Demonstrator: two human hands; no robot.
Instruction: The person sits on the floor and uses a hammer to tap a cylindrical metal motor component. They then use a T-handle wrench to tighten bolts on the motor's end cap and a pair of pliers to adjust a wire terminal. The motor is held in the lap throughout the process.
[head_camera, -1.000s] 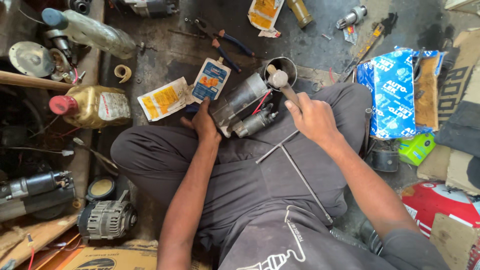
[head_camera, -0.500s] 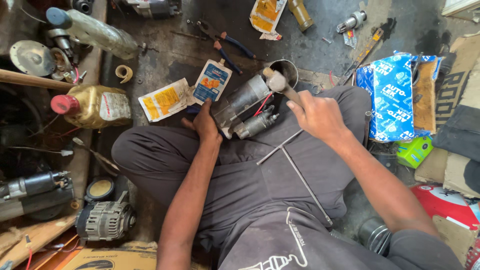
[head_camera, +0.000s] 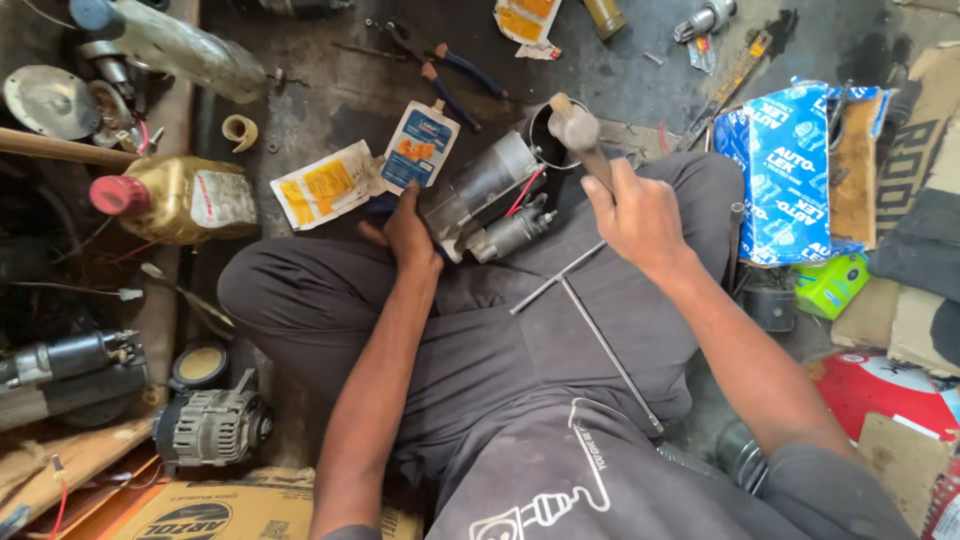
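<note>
I sit cross-legged on a dirty floor with a grey starter motor (head_camera: 490, 195) propped between my knees. My left hand (head_camera: 405, 232) grips its lower end and steadies it. A hammer (head_camera: 578, 135) is held in my right hand (head_camera: 640, 215), with the head raised just above the motor's open round housing. A metal T-handle wrench (head_camera: 590, 320) lies across my lap, below the right hand. Red wires run along the motor's side.
Blue-handled pliers (head_camera: 450, 70) and small packets (head_camera: 415, 145) lie ahead. An amber oil bottle (head_camera: 175, 198) with a red cap, an alternator (head_camera: 210, 425) and another starter motor (head_camera: 65, 370) are at left. A blue box (head_camera: 790, 170) and cardboard sit at right.
My right hand has lifted the hammer head a little up and off the motor's housing. The left hand has stayed on the motor.
</note>
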